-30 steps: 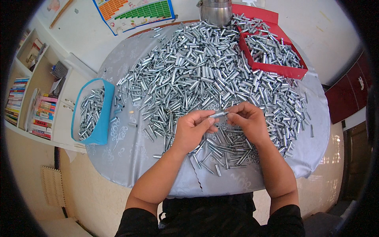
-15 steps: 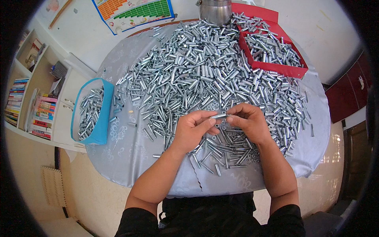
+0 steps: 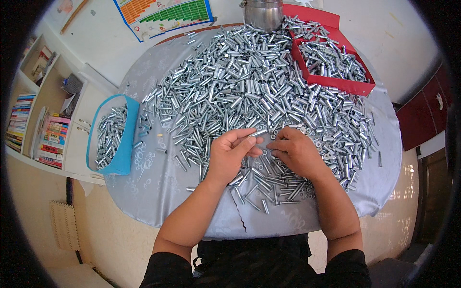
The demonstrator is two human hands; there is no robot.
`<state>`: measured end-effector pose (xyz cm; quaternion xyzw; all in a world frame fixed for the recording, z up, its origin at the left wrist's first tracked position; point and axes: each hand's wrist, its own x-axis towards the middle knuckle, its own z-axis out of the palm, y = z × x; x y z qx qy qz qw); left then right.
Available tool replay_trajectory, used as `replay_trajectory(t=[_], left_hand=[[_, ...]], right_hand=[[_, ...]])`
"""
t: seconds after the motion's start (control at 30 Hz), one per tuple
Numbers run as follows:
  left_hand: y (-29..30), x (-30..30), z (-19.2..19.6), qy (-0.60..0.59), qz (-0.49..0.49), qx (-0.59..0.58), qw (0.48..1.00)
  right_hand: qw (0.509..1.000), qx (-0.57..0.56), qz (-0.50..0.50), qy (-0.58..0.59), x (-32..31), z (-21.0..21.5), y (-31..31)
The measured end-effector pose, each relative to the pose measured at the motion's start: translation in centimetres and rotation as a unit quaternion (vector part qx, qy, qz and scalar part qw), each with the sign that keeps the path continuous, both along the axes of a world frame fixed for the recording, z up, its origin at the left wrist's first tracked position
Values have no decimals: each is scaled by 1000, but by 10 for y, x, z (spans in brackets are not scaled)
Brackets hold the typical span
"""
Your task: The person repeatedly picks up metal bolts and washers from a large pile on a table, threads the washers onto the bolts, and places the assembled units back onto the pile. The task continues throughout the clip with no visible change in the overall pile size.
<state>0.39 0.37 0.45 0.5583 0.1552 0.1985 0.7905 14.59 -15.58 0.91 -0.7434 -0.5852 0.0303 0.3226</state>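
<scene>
Pinching a shiny silver cylindrical metal tube, the bare left hand had its thumb and fingers clamped on it, above the near part of a broad heap of silver metal tubes and bolts. The bare right hand hung just beside it, fingers curled and pointing toward the left; whether they gripped anything, one could not tell. The heap lay on a silver-grey patterned tablecloth.
</scene>
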Motion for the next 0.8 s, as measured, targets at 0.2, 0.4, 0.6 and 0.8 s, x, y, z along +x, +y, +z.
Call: replay_trajectory(t=[0.2, 0.4, 0.6, 0.8], left_hand=[[-1, 0, 0, 12, 1, 4, 1000], [-1, 0, -2, 23, 2, 12, 1000], [-3, 0, 0, 20, -23, 35, 999], [-3, 0, -2, 17, -29, 18, 999]], right_hand=[[996, -36, -46, 69, -3, 1, 0], [944, 80, -134, 292, -6, 3, 1], [836, 168, -88, 514, -8, 4, 3], [846, 162, -72, 502, -6, -3, 2]])
